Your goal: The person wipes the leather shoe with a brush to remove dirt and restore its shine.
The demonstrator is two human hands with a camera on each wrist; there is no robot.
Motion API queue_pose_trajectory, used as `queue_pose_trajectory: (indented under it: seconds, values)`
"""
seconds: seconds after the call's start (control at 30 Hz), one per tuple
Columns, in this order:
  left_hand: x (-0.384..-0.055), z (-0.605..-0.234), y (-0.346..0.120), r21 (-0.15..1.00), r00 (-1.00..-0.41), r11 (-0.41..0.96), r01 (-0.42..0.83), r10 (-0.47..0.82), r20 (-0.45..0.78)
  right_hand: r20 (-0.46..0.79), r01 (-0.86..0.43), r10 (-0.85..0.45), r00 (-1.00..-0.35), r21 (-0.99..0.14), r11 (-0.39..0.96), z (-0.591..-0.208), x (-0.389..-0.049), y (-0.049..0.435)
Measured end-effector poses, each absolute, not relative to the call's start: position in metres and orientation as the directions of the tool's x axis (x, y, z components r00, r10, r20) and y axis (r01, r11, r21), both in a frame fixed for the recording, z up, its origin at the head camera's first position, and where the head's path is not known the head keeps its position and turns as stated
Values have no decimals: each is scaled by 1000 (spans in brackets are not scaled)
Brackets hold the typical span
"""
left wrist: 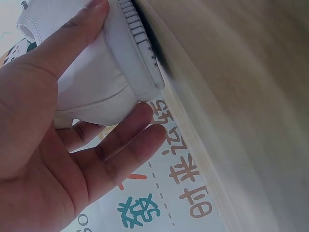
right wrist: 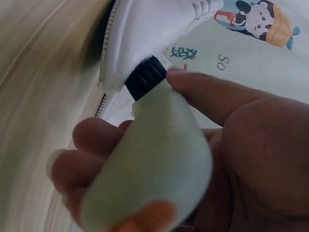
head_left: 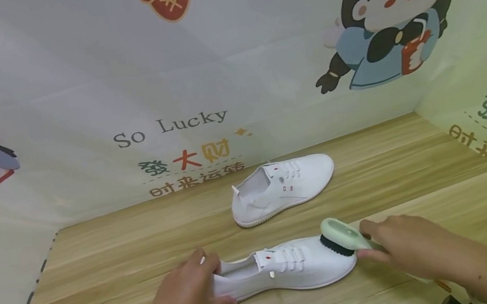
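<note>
A white lace-up shoe (head_left: 313,270) lies on the wood-grain surface with its toe to the right. My left hand (head_left: 185,292) grips its heel, thumb along the near side and fingers round the back; the left wrist view shows the thumb on the heel (left wrist: 91,82) just above the ridged sole. My right hand (head_left: 411,242) holds a pale green shoe brush (head_left: 343,235) by its handle. Its black bristles (right wrist: 145,77) rest against the top of the toe. In the right wrist view the brush's rounded handle end, with an orange patch, faces the camera.
A second white shoe (head_left: 288,185) stands farther back, toe to the right, near the printed backdrop (head_left: 262,89). The backdrop rises behind and at both sides of the wood-grain surface (head_left: 142,240). A small black object (head_left: 451,303) shows at the bottom right, by the right wrist.
</note>
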State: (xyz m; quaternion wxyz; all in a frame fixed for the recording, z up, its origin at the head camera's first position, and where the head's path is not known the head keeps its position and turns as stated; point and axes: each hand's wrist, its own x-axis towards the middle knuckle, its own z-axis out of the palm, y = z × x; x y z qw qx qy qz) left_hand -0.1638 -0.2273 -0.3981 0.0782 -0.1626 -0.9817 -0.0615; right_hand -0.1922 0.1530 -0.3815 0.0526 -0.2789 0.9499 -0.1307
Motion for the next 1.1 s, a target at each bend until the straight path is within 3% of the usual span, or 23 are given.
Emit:
queue_pose_trajectory:
  seconds: [0.2, 0.57, 0.93, 1.1]
  values:
    - [-163, -398, -228, 91, -933, 939, 330, 311, 180, -94, -528, -598, -796, -376, 761, -379, -191, 158]
    - [-164, -399, -227, 81, -925, 934, 349, 329, 191, -62, -515, -550, -833, -277, 811, -383, -191, 158]
    - [-162, -397, -228, 98, -933, 938, 332, 311, 184, -151, -525, -592, -792, -327, 786, -376, -191, 164]
    - [-162, -398, -229, 91, -926, 935, 344, 322, 196, -127, -555, -624, -771, -346, 756, -377, -191, 161]
